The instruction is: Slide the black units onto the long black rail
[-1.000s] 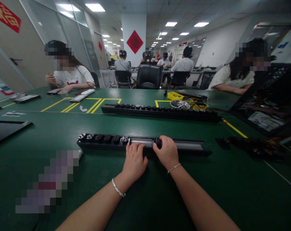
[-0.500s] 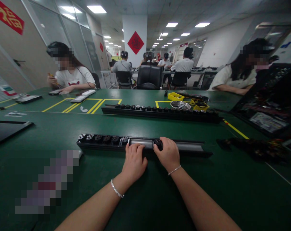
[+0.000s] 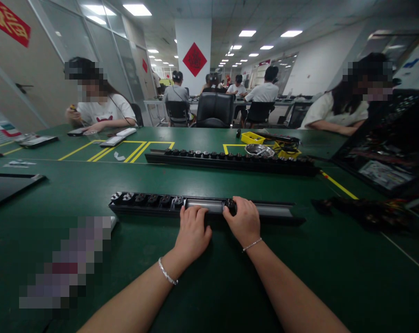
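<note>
A long black channel (image 3: 278, 217) lies across the green table in front of me. Several round black parts (image 3: 152, 199) sit in a row in its left portion, and bare grey metal shows in the middle and at the right. My left hand (image 3: 192, 231) rests its fingertips on the near edge of the channel, fingers curled with the thumb apart, gripping nothing visible. At the channel's middle, my right hand (image 3: 244, 221) has its thumb and fingers closed round a single round black part (image 3: 230, 204) standing in the channel.
Behind lies a second black channel (image 3: 209, 163) filled with round parts. Beyond it stand a yellow tray (image 3: 252, 138) and a metal bowl (image 3: 259, 151). Dark cables (image 3: 365, 210) lie right, a blurred package (image 3: 70, 263) left. Two people sit across the table.
My right hand has shifted very slightly to the right together with the round part. The left hand stays at the channel's edge.
</note>
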